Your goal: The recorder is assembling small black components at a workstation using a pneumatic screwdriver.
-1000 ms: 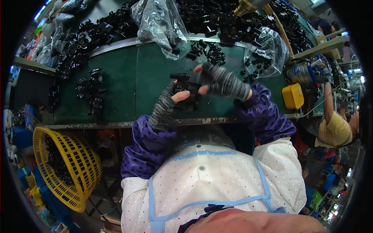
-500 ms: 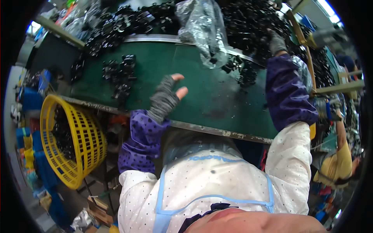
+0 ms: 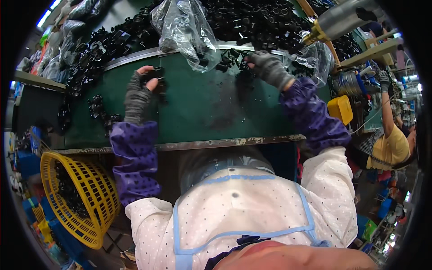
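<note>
Head view: a yellow basket (image 3: 101,198) stands tilted at lower left, below the bench (image 3: 202,117), with many dark parts inside it. At the far side, a clear bag (image 3: 182,27) lies crumpled over the metal strip (image 3: 135,55), its lower end hanging onto the green top. A second bag (image 3: 321,67) lies at the right, just beyond the right hand (image 3: 271,71). Near the bench's right end sits a yellow tub (image 3: 340,109); its contents cannot be made out.

The strip divides the green top from a large black heap (image 3: 252,22). Green surface shows between the two hands and runs down to the worn front edge (image 3: 225,143). A small cluster (image 3: 101,110) lies left of the left hand (image 3: 138,92), and a metal nozzle (image 3: 337,24) juts in from upper right.

Over the left side of the top, the left hand points away from the body, thumb and fingers closed on a black part (image 3: 157,74). The right hand reaches forward and inward, palm down, fingertips at the small parts (image 3: 231,58) beside the strip; whether they grip anything, I cannot tell. The hands are well apart.
</note>
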Demonstrator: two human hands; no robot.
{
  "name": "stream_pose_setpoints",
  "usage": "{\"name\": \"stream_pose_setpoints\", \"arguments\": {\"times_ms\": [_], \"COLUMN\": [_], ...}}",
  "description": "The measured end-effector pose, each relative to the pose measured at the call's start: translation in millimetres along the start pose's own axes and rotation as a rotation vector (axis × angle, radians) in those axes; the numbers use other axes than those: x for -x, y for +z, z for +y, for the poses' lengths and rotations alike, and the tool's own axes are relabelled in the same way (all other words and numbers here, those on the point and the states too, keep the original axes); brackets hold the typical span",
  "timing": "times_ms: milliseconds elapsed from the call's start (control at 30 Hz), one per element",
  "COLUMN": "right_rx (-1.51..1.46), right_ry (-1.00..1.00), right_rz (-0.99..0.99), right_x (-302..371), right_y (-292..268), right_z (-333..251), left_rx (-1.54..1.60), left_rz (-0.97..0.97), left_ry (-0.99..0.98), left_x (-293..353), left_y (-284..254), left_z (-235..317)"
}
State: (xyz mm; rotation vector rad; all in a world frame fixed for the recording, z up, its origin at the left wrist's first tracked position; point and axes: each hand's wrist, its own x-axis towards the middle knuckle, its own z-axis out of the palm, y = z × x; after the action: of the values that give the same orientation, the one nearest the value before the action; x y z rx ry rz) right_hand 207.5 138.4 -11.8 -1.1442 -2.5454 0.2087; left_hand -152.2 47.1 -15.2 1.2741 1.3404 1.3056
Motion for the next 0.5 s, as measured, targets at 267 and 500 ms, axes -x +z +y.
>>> {"name": "stream_pose_setpoints", "arguments": {"times_ms": [267, 500], "right_rx": [0.591, -0.549], "right_ry": [0.086, 0.301], "right_rz": [-0.251, -0.159], "right_x": [-48, -16], "right_y": [41, 8], "right_z": [-22, -32], "left_rx": [-0.408, -1.176], "left_rz": [0.103, -0.383], "left_ry": [0.083, 0.524], "left_x": [93, 73], "left_y": [77, 90], "left_z": [-25, 27]}}
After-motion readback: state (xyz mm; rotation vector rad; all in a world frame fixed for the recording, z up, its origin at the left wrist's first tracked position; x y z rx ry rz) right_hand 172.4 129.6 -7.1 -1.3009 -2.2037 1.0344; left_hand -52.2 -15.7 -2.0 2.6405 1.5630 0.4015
